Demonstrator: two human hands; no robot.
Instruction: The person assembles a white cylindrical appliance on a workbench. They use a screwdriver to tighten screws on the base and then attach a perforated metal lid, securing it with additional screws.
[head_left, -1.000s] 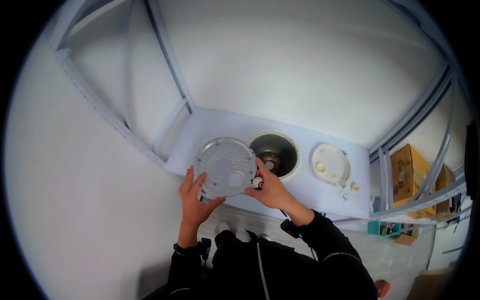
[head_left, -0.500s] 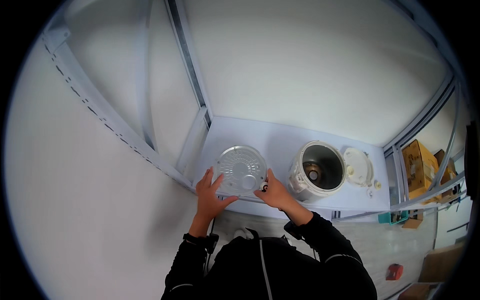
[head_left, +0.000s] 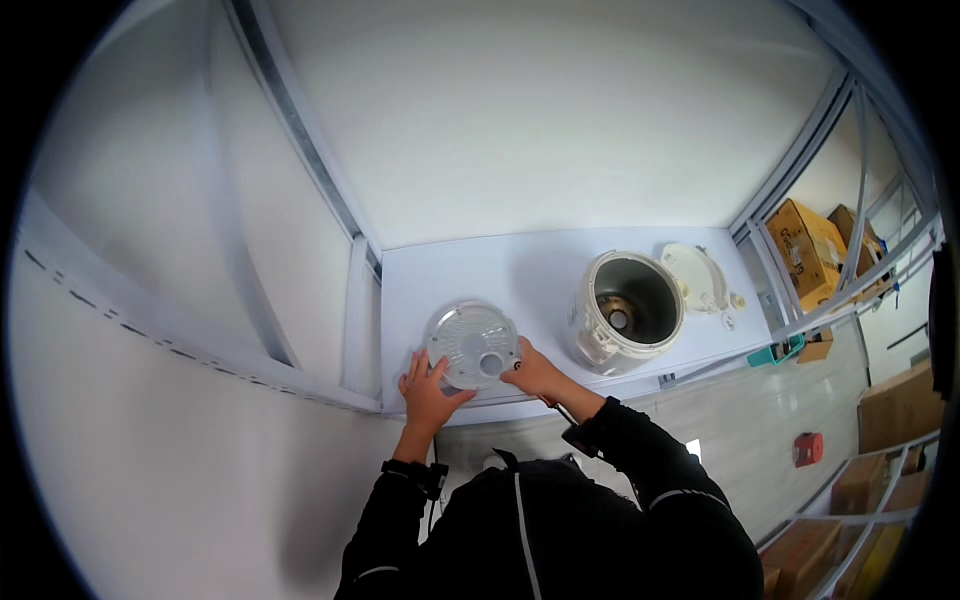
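A round silver inner lid point(head_left: 468, 335), like a rice cooker's, lies near the front left edge of the table, with a round opening near its right front. My left hand point(head_left: 428, 395) rests at its left front rim, fingers spread and open. At the right rim my right hand point(head_left: 540, 375) is closed, with a small dark detail by its fingertips that I cannot make out. A thin dark and orange piece shows below that hand. To the right stands a white rice cooker body point(head_left: 592, 335), its top uncovered and its grey inside showing.
A white lid part point(head_left: 693, 275) lies behind and right of the cooker, with small pieces point(head_left: 737, 300) beside it. Metal frame posts point(head_left: 300, 120) and a wall bound the table. Cardboard boxes point(head_left: 805, 250), a teal bin point(head_left: 775, 354) and a red object point(head_left: 808, 449) are at the right.
The whole view has shifted, bringing more of the right-hand floor and shelves in. Both hands stay at the lid's rim. The white piece seen by my right fingertips is now mostly covered.
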